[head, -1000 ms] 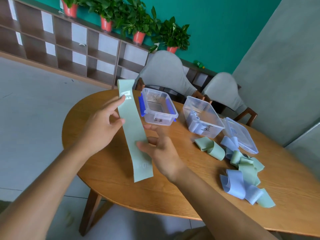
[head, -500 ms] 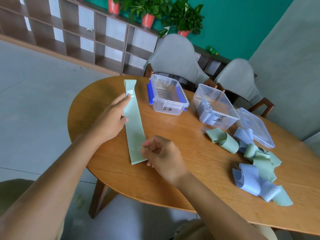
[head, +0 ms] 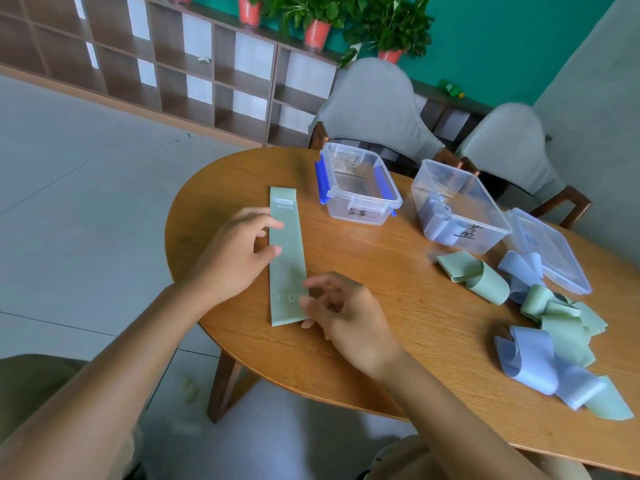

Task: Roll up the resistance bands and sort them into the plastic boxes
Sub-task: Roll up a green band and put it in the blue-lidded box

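— Where are we? 
— Green band (head: 286, 258) lies flat on the bench (head: 398, 306); our left hand (head: 239, 251) presses it with loose fingers, our right hand (head: 341, 313) pinches its near end. 
— Next? 
— Probably roll it toward the boxes (head: 360, 188).

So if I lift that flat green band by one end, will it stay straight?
Probably not: the flat pale-green resistance band looks thin, and the loose bands nearby curl and fold, so it is likely floppy. It also looks light and should roll easily.
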`<state>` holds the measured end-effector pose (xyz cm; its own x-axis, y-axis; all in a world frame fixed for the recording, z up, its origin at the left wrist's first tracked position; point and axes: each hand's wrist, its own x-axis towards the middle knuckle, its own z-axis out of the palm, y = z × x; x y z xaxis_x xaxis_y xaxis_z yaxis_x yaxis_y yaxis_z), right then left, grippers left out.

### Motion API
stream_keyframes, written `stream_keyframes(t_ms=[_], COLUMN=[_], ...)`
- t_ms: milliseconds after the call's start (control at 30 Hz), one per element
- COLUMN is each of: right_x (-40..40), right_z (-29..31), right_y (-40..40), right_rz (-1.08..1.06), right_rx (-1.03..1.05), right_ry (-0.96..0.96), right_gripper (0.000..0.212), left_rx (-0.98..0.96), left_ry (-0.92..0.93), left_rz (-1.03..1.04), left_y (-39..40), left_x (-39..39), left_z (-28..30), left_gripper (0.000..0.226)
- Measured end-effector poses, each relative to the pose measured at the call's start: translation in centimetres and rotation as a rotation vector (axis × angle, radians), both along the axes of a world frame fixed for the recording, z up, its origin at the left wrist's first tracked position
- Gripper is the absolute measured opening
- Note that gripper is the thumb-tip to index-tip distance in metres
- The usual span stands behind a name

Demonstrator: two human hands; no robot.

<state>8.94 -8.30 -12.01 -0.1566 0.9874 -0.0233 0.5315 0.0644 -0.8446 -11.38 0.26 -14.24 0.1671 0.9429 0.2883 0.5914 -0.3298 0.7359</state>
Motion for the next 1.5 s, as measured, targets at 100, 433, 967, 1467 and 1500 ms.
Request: stream_keyframes(t_ms=[100,433,967,1467,1500], right_x=[0.4,1.3,1.0,-0.4,-0.5], right_z=[-0.2,-1.8,-1.9,0.0,0.0], right_y=[-0.4,-1.7,-1.5,-0.3,-0.2], right_rz=[-0.005,-0.024,0.083,0.069,0.054], right_rx=[0.114,0.332,0.403,0.187,0.191], right_ry=[-0.108,-0.068,-0.283,-0.416,-0.42], right_gripper=[0.011,0.011,0.008,0.008,0.007], left_rx=[-0.009,-0.046,0.01,0.112,0.131], left_ry=[0.021,0.043,0.108,0.297,0.303], left_rz=[-0.048,-0.174,-0.112,0.014,0.036], left_y=[-2.2,-8.5,-9.6,-9.1,-9.1], left_x=[0.1,0.2,0.0,1.2,1.3], left_z=[0.2,0.3,-0.5,-0.6,-0.7], left_gripper=[0.022,0.014,0.012,0.018,0.016])
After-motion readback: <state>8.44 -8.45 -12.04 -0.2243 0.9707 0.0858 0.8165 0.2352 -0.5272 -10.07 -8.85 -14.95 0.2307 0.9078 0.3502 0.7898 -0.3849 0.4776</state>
